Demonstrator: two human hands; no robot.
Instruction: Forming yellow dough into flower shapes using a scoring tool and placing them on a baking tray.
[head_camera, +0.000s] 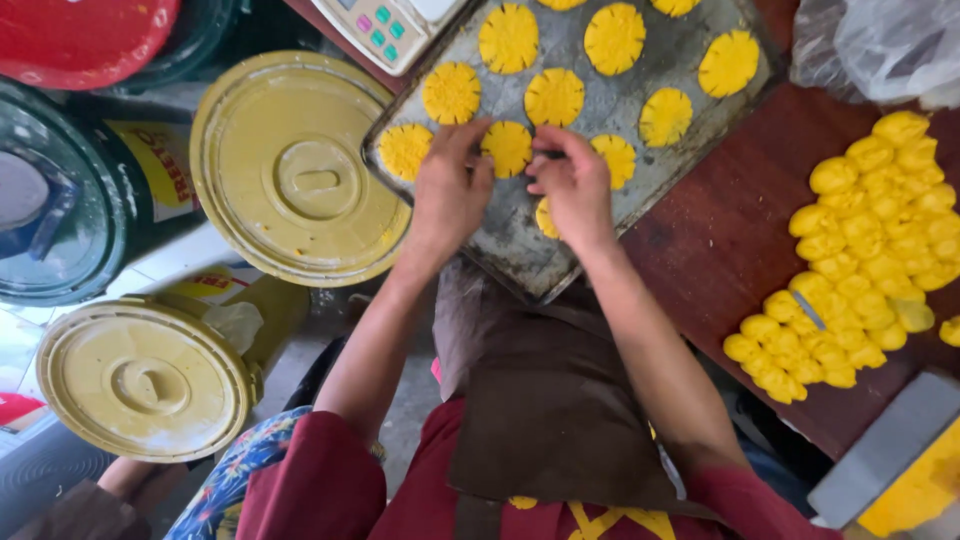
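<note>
A worn metal baking tray (690, 70) lies on the dark wooden table (720, 240), holding several flat yellow dough discs with notched edges. My left hand (450, 185) and my right hand (570, 185) meet over one disc (507, 148) in the tray's near row, fingertips touching its edges. A small yellow dough piece (545, 220) shows under my right hand. Whether either hand grips anything is not clear.
A heap of several yellow dough balls (860, 250) lies on the table at right. A metal scraper (885, 445) rests at the lower right. A scale (390, 25) sits at the top. Two lidded yellowish buckets (295, 165) (145, 380) stand left. A clear plastic bag (880, 45) is top right.
</note>
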